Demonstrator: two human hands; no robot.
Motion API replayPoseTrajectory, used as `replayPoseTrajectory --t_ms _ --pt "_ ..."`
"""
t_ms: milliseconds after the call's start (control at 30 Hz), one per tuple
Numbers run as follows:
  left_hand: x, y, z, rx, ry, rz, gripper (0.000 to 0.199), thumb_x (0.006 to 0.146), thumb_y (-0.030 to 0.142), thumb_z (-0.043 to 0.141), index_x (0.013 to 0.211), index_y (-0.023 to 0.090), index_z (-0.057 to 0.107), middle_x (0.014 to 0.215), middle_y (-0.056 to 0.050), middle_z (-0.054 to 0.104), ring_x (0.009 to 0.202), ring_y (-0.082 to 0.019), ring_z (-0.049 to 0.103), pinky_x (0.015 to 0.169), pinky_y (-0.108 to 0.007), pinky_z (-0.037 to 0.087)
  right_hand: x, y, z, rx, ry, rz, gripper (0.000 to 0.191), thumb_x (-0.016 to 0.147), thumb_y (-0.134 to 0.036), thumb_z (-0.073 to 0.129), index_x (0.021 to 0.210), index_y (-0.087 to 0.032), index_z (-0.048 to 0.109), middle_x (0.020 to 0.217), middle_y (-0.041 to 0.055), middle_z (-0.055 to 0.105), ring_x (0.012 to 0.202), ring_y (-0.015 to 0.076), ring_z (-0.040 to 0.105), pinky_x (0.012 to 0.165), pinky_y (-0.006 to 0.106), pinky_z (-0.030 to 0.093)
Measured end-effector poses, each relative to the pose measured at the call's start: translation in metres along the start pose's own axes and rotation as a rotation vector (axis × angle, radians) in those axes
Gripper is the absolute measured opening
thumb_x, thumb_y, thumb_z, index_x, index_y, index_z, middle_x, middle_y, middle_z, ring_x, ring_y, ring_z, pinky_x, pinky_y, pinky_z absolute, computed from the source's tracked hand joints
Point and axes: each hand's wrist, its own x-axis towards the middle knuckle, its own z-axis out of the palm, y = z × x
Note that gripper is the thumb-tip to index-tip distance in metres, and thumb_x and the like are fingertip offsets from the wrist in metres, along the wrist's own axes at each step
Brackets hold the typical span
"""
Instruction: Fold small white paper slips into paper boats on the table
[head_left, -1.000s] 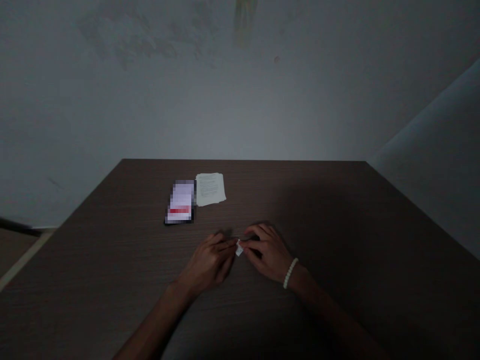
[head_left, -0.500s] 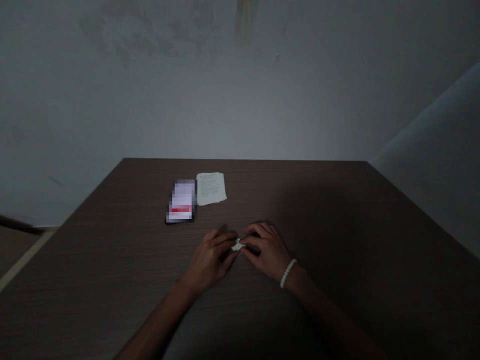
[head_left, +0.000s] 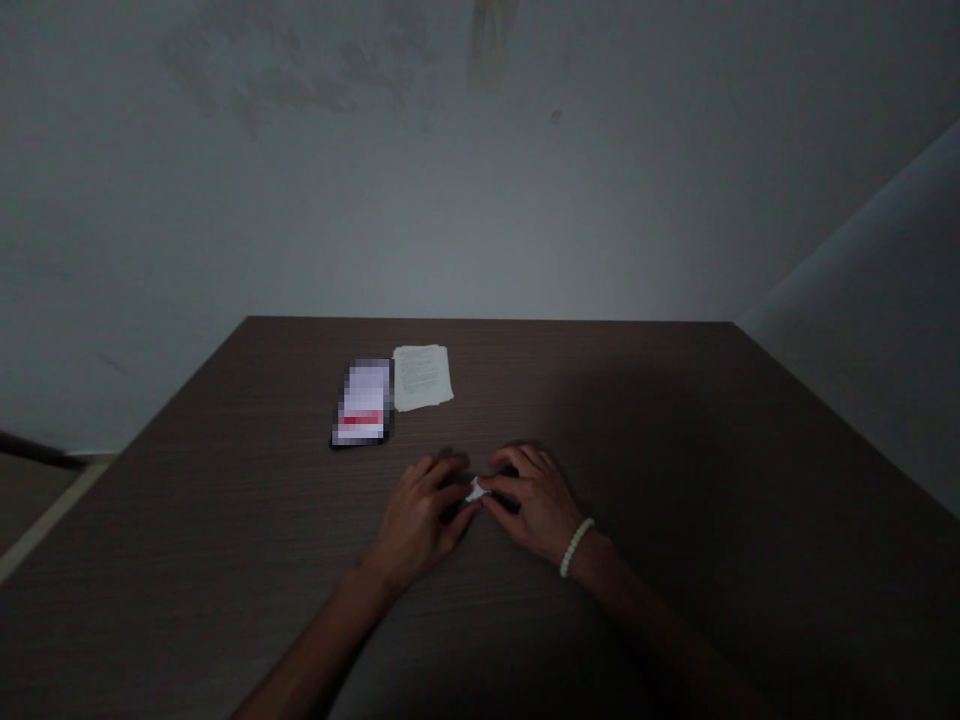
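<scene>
A small white piece of paper (head_left: pixel 476 490) is pinched between my two hands, low over the middle of the table. My left hand (head_left: pixel 427 515) grips its left side between thumb and index finger. From the right, my right hand (head_left: pixel 536 500) holds the other side with thumb and index finger, its other fingers curled above. A beaded pale bracelet (head_left: pixel 576 547) circles my right wrist. The paper's exact shape is partly hidden by the fingertips.
Beyond my left hand, a phone (head_left: pixel 364 402) with a lit, pixelated screen lies beside a stack of printed white paper sheets (head_left: pixel 422 377). The dark wooden table (head_left: pixel 637 345) reaches back to a grey wall (head_left: pixel 480 200).
The fingers of my left hand have shifted slightly around the white paper, and less of the paper shows. My right hand has hardly moved.
</scene>
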Motion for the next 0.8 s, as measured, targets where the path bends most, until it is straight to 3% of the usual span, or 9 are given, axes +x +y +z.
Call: replayPoseTrajectory --t_ms 133,367,600,800 --pt "-0.001 0.000 0.001 -0.004 0.001 0.016 0.016 0.089 0.029 0.059 0.091 0.019 0.072 0.113 -0.008 0.064 0.102 -0.025 0.053 0.085 -0.044 0.047 0.000 0.002 0.002 0.021 0.017 0.003 0.017 0.087 -0.028 0.064 0.101 -0.030 0.071 0.110 0.0043 0.059 0.103 0.0218 0.050 0.087 0.040 0.040" --pt "-0.003 -0.001 0.000 -0.019 -0.056 0.165 0.017 0.091 0.018 0.053 0.093 0.017 0.070 0.109 -0.008 0.068 0.095 -0.023 0.056 0.082 -0.039 0.047 0.002 0.007 0.006 0.050 0.078 0.035 0.011 0.086 -0.026 0.065 0.093 -0.028 0.073 0.103 0.0041 0.062 0.100 0.0216 0.051 0.087 0.040 0.040" --pt "0.000 0.002 -0.006 0.045 -0.085 0.179 0.019 0.092 0.020 0.053 0.097 0.021 0.071 0.102 -0.005 0.072 0.084 -0.021 0.056 0.073 -0.036 0.044 0.006 0.004 0.009 0.065 0.155 0.115 0.004 0.081 -0.024 0.068 0.078 -0.024 0.070 0.096 0.0037 0.063 0.095 0.0210 0.053 0.085 0.039 0.042" --pt "-0.003 0.000 -0.002 0.102 -0.043 0.210 0.020 0.093 0.020 0.052 0.098 0.019 0.071 0.104 -0.007 0.071 0.083 -0.021 0.057 0.075 -0.037 0.046 0.010 0.000 0.011 0.042 0.169 0.183 0.005 0.079 -0.025 0.070 0.074 -0.024 0.069 0.092 0.0035 0.062 0.091 0.0205 0.054 0.084 0.038 0.041"
